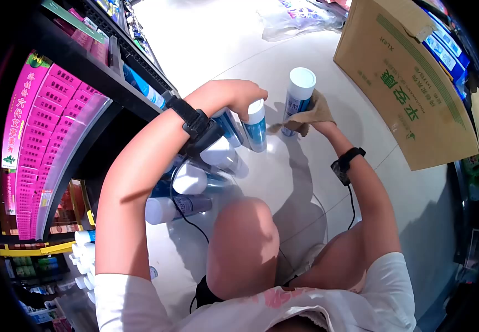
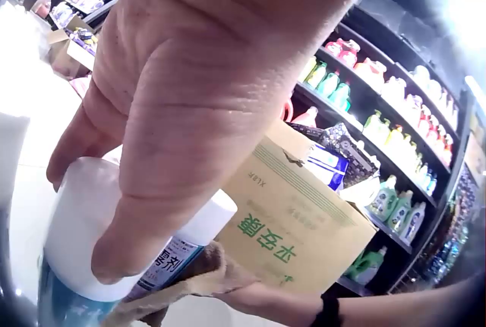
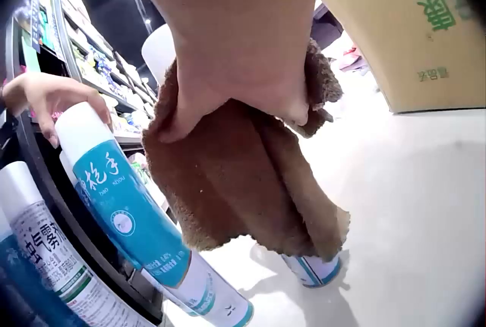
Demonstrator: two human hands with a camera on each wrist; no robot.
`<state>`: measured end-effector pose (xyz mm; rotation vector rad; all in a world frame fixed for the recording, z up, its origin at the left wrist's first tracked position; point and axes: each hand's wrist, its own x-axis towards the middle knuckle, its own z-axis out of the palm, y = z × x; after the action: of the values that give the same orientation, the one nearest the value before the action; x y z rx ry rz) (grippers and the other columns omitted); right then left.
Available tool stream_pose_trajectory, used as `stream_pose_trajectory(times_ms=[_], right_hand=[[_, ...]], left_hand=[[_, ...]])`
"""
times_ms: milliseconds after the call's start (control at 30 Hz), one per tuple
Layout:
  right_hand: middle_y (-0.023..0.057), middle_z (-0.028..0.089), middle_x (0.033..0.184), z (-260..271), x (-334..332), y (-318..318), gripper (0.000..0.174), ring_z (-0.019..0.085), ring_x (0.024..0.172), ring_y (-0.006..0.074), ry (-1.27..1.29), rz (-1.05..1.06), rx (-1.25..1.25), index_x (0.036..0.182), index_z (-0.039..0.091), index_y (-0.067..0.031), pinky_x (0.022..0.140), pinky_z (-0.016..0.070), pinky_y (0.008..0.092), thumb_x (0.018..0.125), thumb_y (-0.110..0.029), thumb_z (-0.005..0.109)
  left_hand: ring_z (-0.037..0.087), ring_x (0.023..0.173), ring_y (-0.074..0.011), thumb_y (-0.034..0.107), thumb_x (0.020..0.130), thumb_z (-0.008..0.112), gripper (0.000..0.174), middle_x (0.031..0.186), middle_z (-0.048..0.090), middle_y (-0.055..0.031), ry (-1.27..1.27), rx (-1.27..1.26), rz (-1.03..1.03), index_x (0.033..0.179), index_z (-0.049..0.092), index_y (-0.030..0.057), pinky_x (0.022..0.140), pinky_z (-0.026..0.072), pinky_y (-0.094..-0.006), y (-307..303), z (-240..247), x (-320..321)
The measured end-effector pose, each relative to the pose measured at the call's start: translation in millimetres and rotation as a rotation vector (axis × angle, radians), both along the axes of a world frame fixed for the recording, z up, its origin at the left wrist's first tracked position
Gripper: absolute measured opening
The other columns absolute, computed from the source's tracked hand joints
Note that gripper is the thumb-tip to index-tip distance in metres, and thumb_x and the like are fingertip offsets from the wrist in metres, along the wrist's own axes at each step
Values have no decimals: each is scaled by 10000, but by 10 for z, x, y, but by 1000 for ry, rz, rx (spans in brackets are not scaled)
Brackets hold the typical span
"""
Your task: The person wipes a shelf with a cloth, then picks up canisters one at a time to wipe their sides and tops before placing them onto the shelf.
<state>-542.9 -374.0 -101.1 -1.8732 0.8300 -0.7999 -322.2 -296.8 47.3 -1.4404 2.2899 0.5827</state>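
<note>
A blue-and-white spray can (image 1: 256, 133) stands on the floor, and my left hand (image 1: 245, 97) grips its white cap (image 2: 85, 217) from above with thumb and fingers. To its right is a second spray can (image 1: 293, 105), also white-capped. My right hand (image 1: 322, 126) holds a brown cloth (image 3: 228, 183) wrapped around that can's side. In the right wrist view the cloth hides most of the can, leaving part of its cap and its base in sight. Close by my left hand, another blue can (image 1: 228, 128) stands against the shelf side.
Several more white-capped cans (image 1: 178, 209) stand left of my knee. Pink boxes (image 1: 43, 124) fill the shelf at left. A large cardboard box (image 1: 400, 83) stands on the right, and a plastic bag (image 1: 300, 19) lies farther off on the tiled floor. Cables hang from both wrist cameras.
</note>
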Motion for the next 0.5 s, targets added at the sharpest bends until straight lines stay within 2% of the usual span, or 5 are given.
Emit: stream_pose_trajectory(times_ms=[167, 233, 300, 367, 500], right_hand=[[105, 532, 1139, 30, -420, 32, 828, 549, 986, 189, -259, 49, 146, 1234, 424, 19, 755, 500, 332, 536, -152, 834], [87, 533, 1133, 26, -638, 11, 824, 521, 1027, 162, -80, -68, -151, 1235, 427, 13, 800, 478, 315, 535, -143, 832], [106, 540, 1125, 159, -763, 53, 801, 510, 1050, 193, -67, -80, -218, 1238, 426, 7, 870, 439, 307, 549, -149, 805], [132, 546, 1113, 328, -836, 139, 796, 512, 1033, 241, 140, -224, -172, 1243, 430, -6, 918, 402, 305, 546, -179, 774], [149, 549, 1116, 407, -1000, 91, 774, 521, 1032, 261, 52, -212, -209, 1239, 451, -60, 895, 414, 317, 546, -227, 754]], left_hand=[[541, 965, -331, 99, 591, 705, 598, 1004, 556, -176, -20, -50, -99, 1144, 484, 39, 817, 454, -375, -22, 2, -1], [544, 963, -333, 95, 582, 695, 590, 1008, 557, -175, -29, -46, -145, 1135, 497, 44, 819, 455, -378, -39, 23, -43], [550, 955, -334, 93, 575, 696, 589, 1009, 562, -171, -33, -42, -166, 1131, 505, 52, 820, 455, -381, -34, 49, -109], [551, 952, -334, 89, 563, 705, 591, 999, 570, -168, -29, -34, -173, 1123, 515, 59, 819, 456, -379, -21, 100, -195], [564, 923, -331, 85, 539, 729, 603, 980, 581, -149, -51, -85, -258, 1108, 530, 73, 800, 464, -386, 54, 276, -458]])
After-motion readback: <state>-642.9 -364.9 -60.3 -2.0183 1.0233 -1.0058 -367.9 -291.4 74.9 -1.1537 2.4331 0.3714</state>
